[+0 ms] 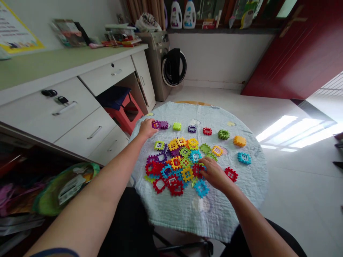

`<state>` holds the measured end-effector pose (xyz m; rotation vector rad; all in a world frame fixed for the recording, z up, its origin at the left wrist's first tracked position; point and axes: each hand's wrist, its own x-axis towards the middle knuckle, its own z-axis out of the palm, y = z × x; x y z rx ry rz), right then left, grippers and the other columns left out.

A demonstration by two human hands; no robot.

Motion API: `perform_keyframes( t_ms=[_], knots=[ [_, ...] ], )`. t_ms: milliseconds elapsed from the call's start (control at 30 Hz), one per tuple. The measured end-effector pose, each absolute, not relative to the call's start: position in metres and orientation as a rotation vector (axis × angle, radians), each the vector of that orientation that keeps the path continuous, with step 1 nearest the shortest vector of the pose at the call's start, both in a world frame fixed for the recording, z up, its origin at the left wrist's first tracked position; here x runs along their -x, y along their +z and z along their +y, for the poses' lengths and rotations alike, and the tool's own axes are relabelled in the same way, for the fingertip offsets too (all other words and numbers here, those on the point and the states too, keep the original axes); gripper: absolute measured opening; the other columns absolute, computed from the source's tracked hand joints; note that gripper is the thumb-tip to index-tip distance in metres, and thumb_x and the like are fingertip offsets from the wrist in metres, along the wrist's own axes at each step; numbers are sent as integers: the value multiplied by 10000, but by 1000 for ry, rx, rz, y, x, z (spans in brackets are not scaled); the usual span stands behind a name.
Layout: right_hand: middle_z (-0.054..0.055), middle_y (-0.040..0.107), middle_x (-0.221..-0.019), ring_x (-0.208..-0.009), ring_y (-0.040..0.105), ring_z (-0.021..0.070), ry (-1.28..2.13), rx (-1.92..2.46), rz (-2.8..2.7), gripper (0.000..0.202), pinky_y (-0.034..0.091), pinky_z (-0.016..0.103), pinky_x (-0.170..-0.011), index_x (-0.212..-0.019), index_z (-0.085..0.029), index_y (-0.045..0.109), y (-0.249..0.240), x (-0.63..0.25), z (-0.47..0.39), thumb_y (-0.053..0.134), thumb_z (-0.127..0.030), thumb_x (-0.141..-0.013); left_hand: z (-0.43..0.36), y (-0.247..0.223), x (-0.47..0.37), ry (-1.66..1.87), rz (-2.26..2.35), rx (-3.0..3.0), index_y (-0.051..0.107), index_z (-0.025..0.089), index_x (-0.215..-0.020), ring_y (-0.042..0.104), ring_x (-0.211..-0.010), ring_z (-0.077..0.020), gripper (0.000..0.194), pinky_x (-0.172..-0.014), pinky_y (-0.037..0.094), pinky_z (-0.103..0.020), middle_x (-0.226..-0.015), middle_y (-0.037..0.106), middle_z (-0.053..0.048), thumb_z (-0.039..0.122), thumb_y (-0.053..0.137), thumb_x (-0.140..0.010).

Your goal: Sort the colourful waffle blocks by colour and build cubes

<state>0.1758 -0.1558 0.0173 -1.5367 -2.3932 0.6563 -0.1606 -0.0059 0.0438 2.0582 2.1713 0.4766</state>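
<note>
Purple interlocking tiles (pixel 160 125), two of them joined side by side, sit at the far left edge of the round bench (pixel 249 192) under its pale quilted cloth (pixel 177 210), and the left hand (pixel 147 128) is stretched right out to them, fingertips touching the nearer tile, fingers curled loosely; whether it actually grips the piece I cannot tell. Over on the near side, the right hand (pixel 214 174) lies palm down at the right edge of the big heap of tiles (pixel 174 164), fingers bent and pressing on a red tile (pixel 197 170), thumb side hidden, so no clear hold to call there either. A light blue tile (pixel 201 188) lies just beside that hand's wrist, and another red tile (pixel 231 174) sits just to its right, apart from the heap. Along the far side a loose row runs across: lime green tile (pixel 177 126), small purple one (pixel 192 129), red one (pixel 207 131), a green block (pixel 223 134), an orange block (pixel 239 141), then a teal tile (pixel 243 158) off to the right. Left of the bench, a red stool (pixel 123 112) is tucked under a white desk with drawers (pixel 80 103), and a washing machine (pixel 166 64) stands against the far wall.
</note>
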Motion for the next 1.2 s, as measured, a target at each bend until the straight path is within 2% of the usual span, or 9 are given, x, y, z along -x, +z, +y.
perform_keyframes(
  t_ms=[267, 567, 733, 833, 967, 1067, 1133, 1200],
  knots=[
    [109, 610, -1116, -1047, 575, 223, 699, 1524, -2300, 291, 440, 374, -949, -1086, -168, 598, 22, -179, -155, 517, -118, -811, 51, 34, 150, 200, 1953, -2304, 584, 159, -1145, 503, -1132, -258, 525, -1004, 337, -339, -1179, 583, -95, 138, 593, -620],
    [95, 617, -1097, -1022, 591, 209, 687, 1537, -2283, 249, 455, 363, -927, -1063, -192, 596, 25, -186, -152, 520, -137, -833, 74, 13, 148, 91, 1947, -2251, 620, 184, -1075, 568, -1015, -277, 505, -916, 394, -339, -1109, 610, -90, 197, 652, -571],
    [94, 614, -1085, -1019, 592, 210, 709, 1552, -2290, 248, 453, 360, -926, -1063, -194, 598, 23, -186, -153, 524, -144, -831, 73, 14, 147, 100, 1948, -2229, 601, 208, -1082, 546, -1059, -277, 520, -938, 389, -337, -1093, 613, -78, 226, 665, -567],
    [91, 612, -1069, -1022, 589, 206, 720, 1561, -2298, 271, 447, 351, -929, -1062, -189, 598, 22, -187, -152, 522, -120, -812, 71, 16, 146, 104, 1947, -2221, 541, 186, -1188, 499, -1142, -295, 649, -995, 358, -360, -1184, 569, -101, 205, 665, -552],
    [101, 613, -1077, -1043, 577, 212, 732, 1557, -2327, 303, 439, 357, -936, -1072, -175, 608, 24, -188, -152, 525, -89, -793, 50, 20, 140, 303, 1985, -2273, 424, 147, -1324, 379, -1270, -320, 781, -1074, 282, -405, -1358, 415, -142, 221, 668, -586],
    [99, 601, -1156, -1088, 545, 224, 724, 1426, -2404, 294, 416, 382, -967, -1082, -193, 630, 27, -182, -155, 537, -113, -814, 13, 23, 126, 450, 1814, -2404, 471, 147, -1284, 384, -1276, -282, 604, -1095, 265, -399, -1331, 450, -134, 204, 588, -694],
    [93, 579, -1228, -1128, 517, 234, 714, 1315, -2471, 281, 400, 400, -985, -1095, -211, 641, 28, -175, -160, 549, -155, -835, -16, 22, 112, 343, 1583, -2456, 554, 167, -1186, 459, -1208, -244, 444, -1069, 313, -379, -1239, 537, -108, 158, 515, -744],
    [94, 563, -1271, -1145, 506, 234, 700, 1242, -2531, 295, 391, 408, -995, -1116, -218, 641, 27, -167, -165, 545, -157, -844, -45, 20, 96, 262, 1439, -2446, 606, 176, -1117, 506, -1148, -231, 378, -1044, 351, -375, -1188, 574, -99, 133, 485, -761]
  ],
)
